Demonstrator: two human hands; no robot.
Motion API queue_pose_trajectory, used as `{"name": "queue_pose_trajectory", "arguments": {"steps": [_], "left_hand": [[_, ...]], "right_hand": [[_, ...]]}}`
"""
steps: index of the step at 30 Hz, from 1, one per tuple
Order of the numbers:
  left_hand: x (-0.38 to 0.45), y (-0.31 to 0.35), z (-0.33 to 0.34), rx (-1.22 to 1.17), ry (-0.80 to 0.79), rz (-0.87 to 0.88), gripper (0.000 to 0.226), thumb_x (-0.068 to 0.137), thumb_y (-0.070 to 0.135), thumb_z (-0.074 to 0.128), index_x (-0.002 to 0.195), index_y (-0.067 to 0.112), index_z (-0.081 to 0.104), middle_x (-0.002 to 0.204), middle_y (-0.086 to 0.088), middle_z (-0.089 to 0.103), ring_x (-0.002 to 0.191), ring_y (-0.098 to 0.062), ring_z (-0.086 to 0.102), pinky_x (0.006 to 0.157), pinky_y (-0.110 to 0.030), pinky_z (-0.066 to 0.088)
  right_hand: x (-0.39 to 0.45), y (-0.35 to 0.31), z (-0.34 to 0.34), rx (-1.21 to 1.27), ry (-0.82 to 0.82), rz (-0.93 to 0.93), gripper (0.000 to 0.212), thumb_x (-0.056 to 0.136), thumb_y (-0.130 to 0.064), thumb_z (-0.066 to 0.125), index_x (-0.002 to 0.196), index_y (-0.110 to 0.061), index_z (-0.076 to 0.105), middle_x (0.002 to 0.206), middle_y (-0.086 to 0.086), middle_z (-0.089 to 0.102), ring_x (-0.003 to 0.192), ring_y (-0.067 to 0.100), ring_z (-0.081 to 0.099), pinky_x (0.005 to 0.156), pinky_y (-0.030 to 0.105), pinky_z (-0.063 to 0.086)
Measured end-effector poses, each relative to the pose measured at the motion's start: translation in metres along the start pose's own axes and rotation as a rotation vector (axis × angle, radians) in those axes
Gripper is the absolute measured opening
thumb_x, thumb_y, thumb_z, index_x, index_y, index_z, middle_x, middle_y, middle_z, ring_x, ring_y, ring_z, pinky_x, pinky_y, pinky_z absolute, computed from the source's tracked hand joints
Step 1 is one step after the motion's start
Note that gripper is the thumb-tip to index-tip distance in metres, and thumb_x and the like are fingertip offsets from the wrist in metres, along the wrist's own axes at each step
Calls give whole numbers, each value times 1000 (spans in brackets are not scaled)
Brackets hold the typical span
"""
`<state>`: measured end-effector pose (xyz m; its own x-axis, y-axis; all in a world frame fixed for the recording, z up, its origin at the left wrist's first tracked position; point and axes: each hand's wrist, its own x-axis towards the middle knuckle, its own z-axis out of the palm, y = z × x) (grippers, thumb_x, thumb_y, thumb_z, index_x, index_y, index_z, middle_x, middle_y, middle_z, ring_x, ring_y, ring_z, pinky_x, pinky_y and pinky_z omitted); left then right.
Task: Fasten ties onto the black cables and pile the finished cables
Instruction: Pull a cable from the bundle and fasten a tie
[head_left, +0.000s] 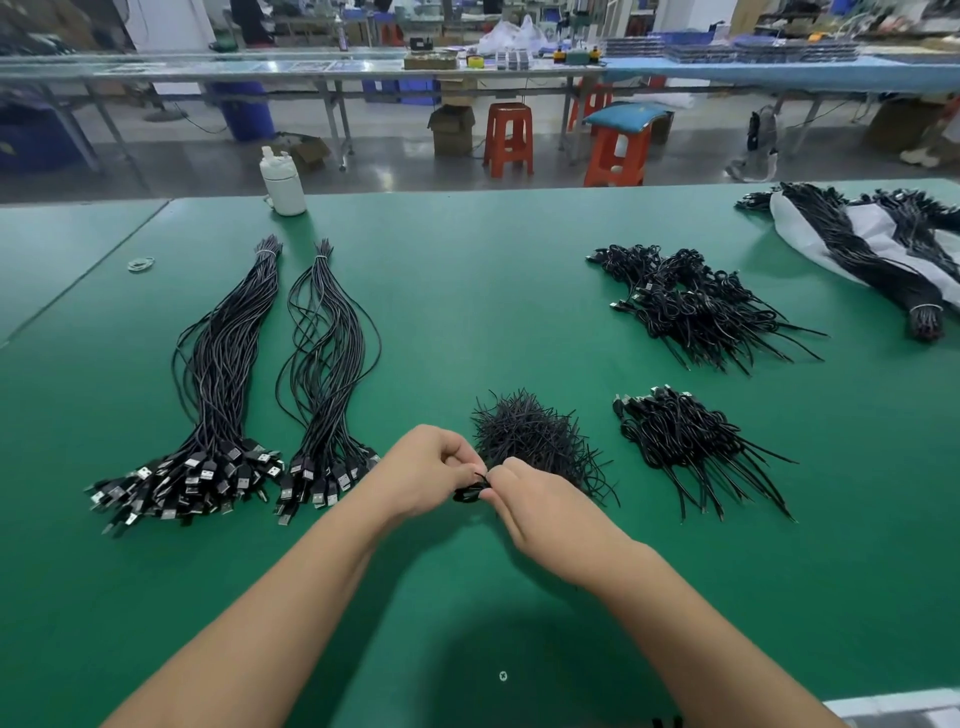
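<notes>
Near the worktop's front edge, my left hand and right hand pinch a coiled black cable between them, beside the tie heap, so ties stay within reach.

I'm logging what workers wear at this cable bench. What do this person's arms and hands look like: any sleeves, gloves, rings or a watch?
Both forearms are bare up to the picture's lower edge, with no sleeve in view. The left hand and right hand wear no gloves. No watch, wristband or bracelet shows on either wrist, and no ring shows on the visible fingers. No markings show on the arms.
</notes>
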<state>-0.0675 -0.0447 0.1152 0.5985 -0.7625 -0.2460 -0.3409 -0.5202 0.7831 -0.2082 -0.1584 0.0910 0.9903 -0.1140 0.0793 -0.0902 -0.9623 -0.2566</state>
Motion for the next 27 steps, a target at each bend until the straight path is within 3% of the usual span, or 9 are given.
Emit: {"name": "queue_pose_trajectory", "arguments": {"steps": [3,6,10,12,15,18,23,27], "left_hand": [[-1,-4,-2,-57,-4,-18,11,85,21,75,76,17,71,65,-2,66,53,-16,45,47,-22,34],[-4,-8,-2,-50,34,-39,20,80,27,81,69,16,68,55,5,61,48,-12,44,47,-22,37],[-7,-8,0,-4,34,-25,32,90,41,68,69,18,75,54,-2,51,52,-17,39,52,-25,33],[-8,-6,-1,45,10,-2,35,92,47,64,71,21,76,52,0,47,50,-17,35,50,-25,29],[-9,-5,-2,79,-49,32,27,90,40,68,75,18,75,55,-1,59,46,-14,41,48,-24,35],[-7,-8,-2,36,-48,16,14,89,28,73,77,20,76,65,-2,69,53,-15,48,53,-25,41],[-6,-14,6,67,-67,-14,10,87,18,74,77,21,75,68,-4,70,56,-14,50,51,-21,41],[-5,-12,9,190,-57,-17,15,87,19,73,73,23,70,59,10,62,46,-2,47,47,-15,37]], "right_hand": [[-2,-1,-2,-47,19,-36,31,107,-34,32,105,-11,54,95,5,52,77,29,56,64,36,37],[-5,-2,-2,-99,33,-64,32,107,-34,34,108,-13,57,95,5,55,78,29,58,63,38,39],[-3,-2,2,-102,41,-66,32,106,-35,33,104,-14,57,96,3,57,83,28,59,64,38,39],[-1,-1,5,-112,39,-61,33,106,-36,31,112,-15,57,100,3,58,88,28,60,68,40,42],[1,2,8,-131,42,-61,34,106,-37,31,121,-17,55,101,2,58,91,26,60,67,39,42],[1,4,11,-163,66,-89,30,105,-38,36,108,-17,58,95,1,58,88,25,59,60,37,37],[0,7,14,-223,79,-131,31,106,-39,38,96,-16,57,90,2,56,82,25,57,54,36,33],[-1,8,16,-267,131,-168,30,104,-39,44,91,-17,60,86,0,57,78,22,58,49,33,32]]}}
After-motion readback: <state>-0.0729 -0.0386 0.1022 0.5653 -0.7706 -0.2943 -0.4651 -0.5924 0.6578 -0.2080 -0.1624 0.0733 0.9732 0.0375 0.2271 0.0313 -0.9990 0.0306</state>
